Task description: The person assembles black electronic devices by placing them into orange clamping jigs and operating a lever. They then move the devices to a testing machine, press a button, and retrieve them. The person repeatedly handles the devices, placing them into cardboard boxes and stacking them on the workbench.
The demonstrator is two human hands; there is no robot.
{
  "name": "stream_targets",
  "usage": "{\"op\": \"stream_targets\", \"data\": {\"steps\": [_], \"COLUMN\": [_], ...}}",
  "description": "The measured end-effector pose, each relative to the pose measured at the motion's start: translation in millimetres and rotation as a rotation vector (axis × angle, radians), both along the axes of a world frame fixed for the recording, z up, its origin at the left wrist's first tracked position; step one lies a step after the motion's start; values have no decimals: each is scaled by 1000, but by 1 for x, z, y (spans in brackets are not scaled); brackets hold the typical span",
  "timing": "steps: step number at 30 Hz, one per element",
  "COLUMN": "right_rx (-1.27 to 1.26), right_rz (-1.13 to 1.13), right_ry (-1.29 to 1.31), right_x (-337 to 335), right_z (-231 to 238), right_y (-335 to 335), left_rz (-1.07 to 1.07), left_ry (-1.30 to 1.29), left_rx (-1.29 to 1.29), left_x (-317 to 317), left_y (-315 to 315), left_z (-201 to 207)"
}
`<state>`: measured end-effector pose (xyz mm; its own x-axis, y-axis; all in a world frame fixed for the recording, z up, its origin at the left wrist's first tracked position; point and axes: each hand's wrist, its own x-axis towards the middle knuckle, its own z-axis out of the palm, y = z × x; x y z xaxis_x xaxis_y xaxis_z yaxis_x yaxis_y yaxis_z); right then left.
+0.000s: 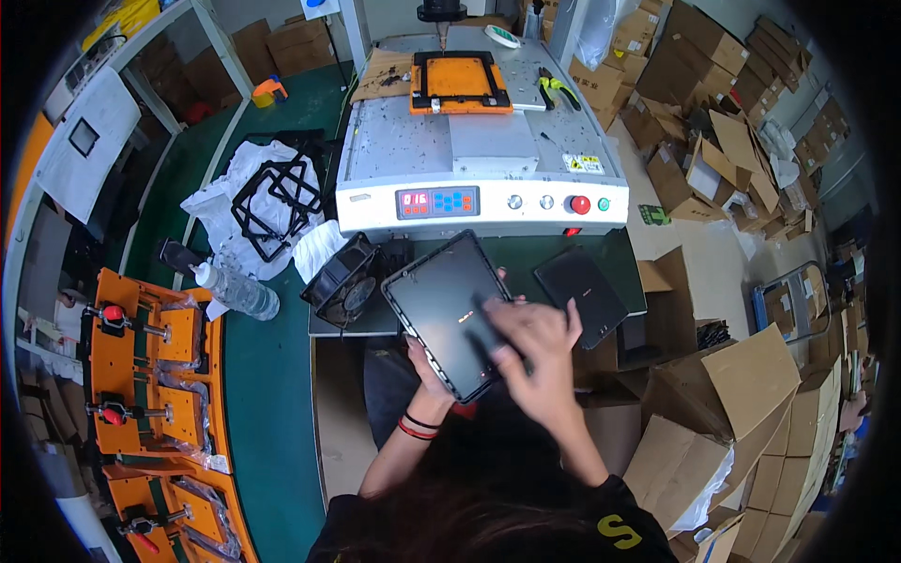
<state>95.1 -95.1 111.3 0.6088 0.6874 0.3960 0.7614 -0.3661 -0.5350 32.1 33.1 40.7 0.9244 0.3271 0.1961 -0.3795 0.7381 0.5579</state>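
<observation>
Black tablet shell (439, 293) sits in your left hand (429, 373), fingers curled round its rim; your right hand (538, 352), loosely open and blurred, is over it, contact unclear. Likely you're wiping or checking; next, hold it steady.

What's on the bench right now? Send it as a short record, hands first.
Left hand: gripping the lower left edge of a black panel
Right hand: over the panel's face, fingers spread, blurred; contact unclear
Second panel: dark, lying on the bench to the right
Machine: orange plate on top, bearing a black frame
Tool: yellow-green pliers on the machine, right of the plate
Left side: black frames on white sheeting; clear bottle
</observation>
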Motion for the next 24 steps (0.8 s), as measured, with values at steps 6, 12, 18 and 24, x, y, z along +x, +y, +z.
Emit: {"op": "stream_targets", "data": {"steps": [6,12,18,24], "right_rx": [507,517,351,173], "right_rz": [149,310,506,944], "right_ry": [1013,1025,782,447], "right_x": [11,3,-37,-101], "right_z": [-26,-38,-6,-29], "right_y": [4,38,74,100], "left_rz": [173,567,949,1142], "left_ry": [427,572,568,524], "left_rx": [401,579,373,95], "left_x": [-21,-51,-123,-190], "left_y": [23,26,35,64], "left_z": [27,35,42,50]}}
